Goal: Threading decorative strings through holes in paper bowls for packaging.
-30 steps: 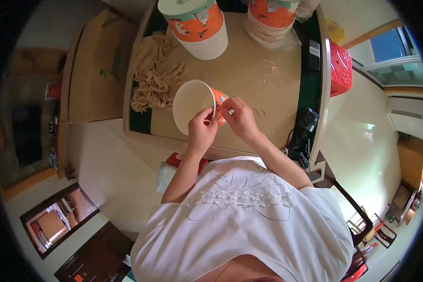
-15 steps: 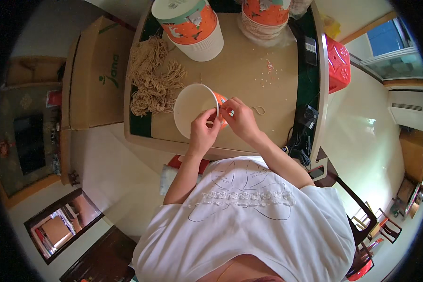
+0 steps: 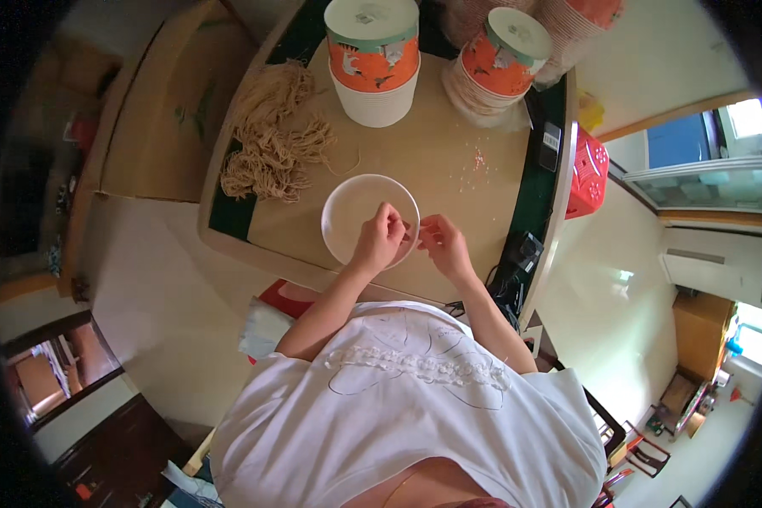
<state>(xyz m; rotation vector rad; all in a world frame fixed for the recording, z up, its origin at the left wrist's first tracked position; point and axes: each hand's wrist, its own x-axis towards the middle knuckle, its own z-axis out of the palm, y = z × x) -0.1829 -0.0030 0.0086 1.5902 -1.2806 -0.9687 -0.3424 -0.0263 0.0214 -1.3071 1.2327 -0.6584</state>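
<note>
Label on a black box, head view, is too small to read. White bucket stands near the table edge. Left hand bends over its opening, right hand beside its rim; fingers curled, any grasp hard to tell. Brown board extends from right hand toward black cables.

White short-sleeved shirt with a white lace band and dark line drawings
</note>
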